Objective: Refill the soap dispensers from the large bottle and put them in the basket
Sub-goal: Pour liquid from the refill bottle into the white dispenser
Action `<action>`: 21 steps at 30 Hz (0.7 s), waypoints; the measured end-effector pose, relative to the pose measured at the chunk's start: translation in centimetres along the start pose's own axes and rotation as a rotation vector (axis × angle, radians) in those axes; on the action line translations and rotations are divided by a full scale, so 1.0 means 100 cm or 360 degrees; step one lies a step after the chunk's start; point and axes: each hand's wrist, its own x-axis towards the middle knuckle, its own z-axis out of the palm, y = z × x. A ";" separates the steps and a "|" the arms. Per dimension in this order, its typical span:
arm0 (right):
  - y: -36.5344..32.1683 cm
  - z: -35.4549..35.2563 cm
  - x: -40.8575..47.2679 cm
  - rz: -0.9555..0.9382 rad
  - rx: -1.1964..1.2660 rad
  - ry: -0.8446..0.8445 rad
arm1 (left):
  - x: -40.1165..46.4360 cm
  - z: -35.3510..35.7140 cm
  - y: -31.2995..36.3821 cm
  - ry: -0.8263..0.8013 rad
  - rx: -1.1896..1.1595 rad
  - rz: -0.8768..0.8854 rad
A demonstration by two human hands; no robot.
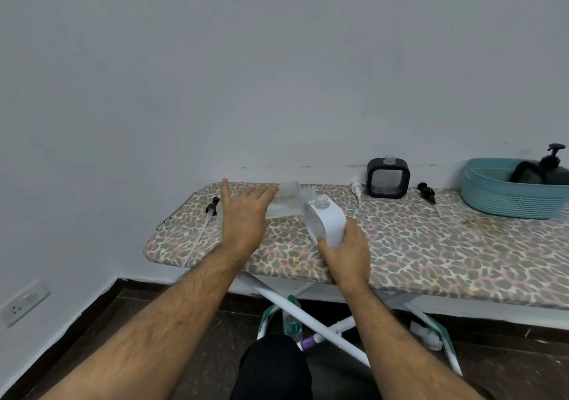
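Note:
My right hand [346, 250] grips a white square soap dispenser [326, 222] by its lower corner; it stands tilted on the board with its neck uncapped. My left hand [246, 211] reaches with straight fingers toward the large clear bottle [288, 202], fingertips touching its side. A black-framed dispenser [388, 177] without a pump stands at the back. A dark dispenser with a black pump [551, 168] sits in the teal basket [505, 199] at the right.
The leopard-print ironing board [400, 245] carries loose pumps: a black one with a long tube [209, 211] at the left, a white one [357, 190], and another black one [428, 193]. A water bottle [292, 322] stands on the floor beneath.

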 end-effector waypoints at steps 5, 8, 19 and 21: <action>-0.001 0.000 0.000 0.0001 0.0010 -0.0004 | 0.004 -0.001 -0.002 0.0030 0.0023 0.0022; -0.001 -0.001 0.000 0.0002 0.0008 -0.0003 | 0.005 -0.002 -0.002 0.0004 0.0035 0.0021; -0.002 0.000 0.000 0.0011 0.0000 -0.0016 | 0.010 -0.005 -0.003 -0.0029 0.0042 0.0019; -0.001 0.000 -0.001 0.0006 0.0010 -0.0021 | 0.010 -0.004 -0.003 -0.0016 0.0035 0.0026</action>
